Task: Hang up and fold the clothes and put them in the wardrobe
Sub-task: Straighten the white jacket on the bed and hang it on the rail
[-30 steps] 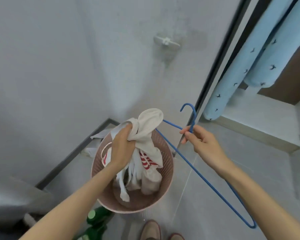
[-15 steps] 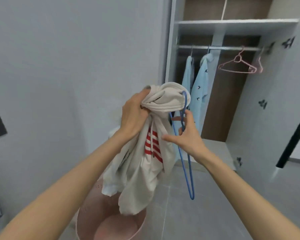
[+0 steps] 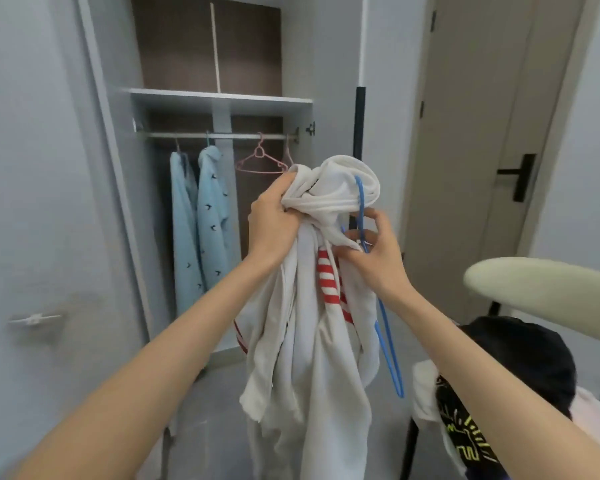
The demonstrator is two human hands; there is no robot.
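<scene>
White garment and blue hanger held up together, facing the open wardrobe.

Nearest, the left hand grips the garment's bunched top. Just to its right, the right hand pinches the hanger's neck against the cloth. The hanger's long axis runs almost straight down, with its hook up over the bundle and its body along the garment's right side, so it probably needs turning level inside the neckline. Straight ahead and well apart is the rail, with light-blue shirts and a pink hanger. A second ago the garment was just leaving the basket and the hanger was held apart from it.
</scene>
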